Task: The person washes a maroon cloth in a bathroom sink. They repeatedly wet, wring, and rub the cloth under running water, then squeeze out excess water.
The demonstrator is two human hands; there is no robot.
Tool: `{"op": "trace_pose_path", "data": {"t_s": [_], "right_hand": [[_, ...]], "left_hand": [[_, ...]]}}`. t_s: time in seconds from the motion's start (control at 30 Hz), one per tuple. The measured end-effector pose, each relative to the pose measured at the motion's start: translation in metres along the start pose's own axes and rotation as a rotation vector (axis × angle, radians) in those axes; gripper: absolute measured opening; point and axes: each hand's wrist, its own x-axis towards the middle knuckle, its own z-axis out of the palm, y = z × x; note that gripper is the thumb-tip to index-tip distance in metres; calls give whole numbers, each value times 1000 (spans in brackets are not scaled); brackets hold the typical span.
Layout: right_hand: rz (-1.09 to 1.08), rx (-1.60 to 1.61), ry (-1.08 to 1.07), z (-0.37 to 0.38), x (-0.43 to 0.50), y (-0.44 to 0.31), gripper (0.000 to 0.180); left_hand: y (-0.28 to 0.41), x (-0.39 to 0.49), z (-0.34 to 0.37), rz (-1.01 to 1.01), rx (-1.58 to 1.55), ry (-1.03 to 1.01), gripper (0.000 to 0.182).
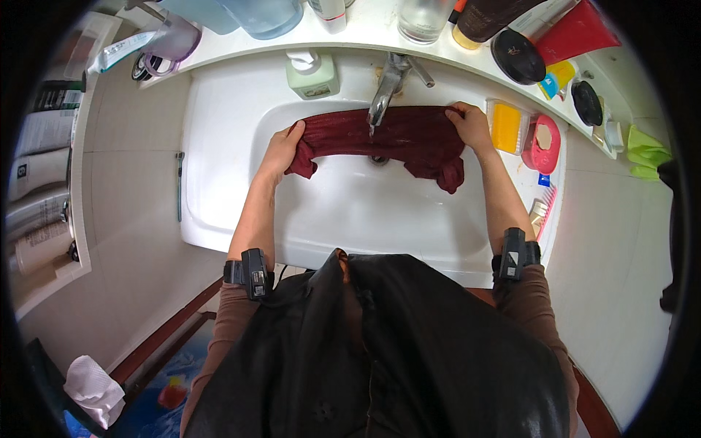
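Observation:
A dark red cloth [350,131] is stretched sideways over the back of a white washbasin [378,213]. My left hand [282,150] grips its left end, thumb on top, and my right hand [472,127] pinches its upper right corner. Both ends of the cloth hang down in bunched folds. The spout of a chrome faucet [386,90] reaches over the cloth's upper middle, with a little water at its tip. Below the cloth's lower edge, the drain [378,160] partly shows.
A green pump bottle [312,75] stands behind the basin, left of the faucet. Right of it lie a yellow soap bar [506,128] in a clear dish, a pink soap dish [550,156] and a pink comb [547,213]. A shelf [361,46] with cups, bottles and tubes overhangs the back.

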Motion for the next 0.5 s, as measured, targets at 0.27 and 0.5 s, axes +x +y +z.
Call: {"op": "trace_pose_path", "data": {"t_s": [0.27, 0.5], "right_hand": [[175, 499, 102, 81, -67, -31, 24], [1041, 1318, -532, 157, -88, -69, 62]], "left_hand": [[3, -3, 4, 146, -144, 40, 47], [34, -24, 15, 32, -441, -205, 59]]}}
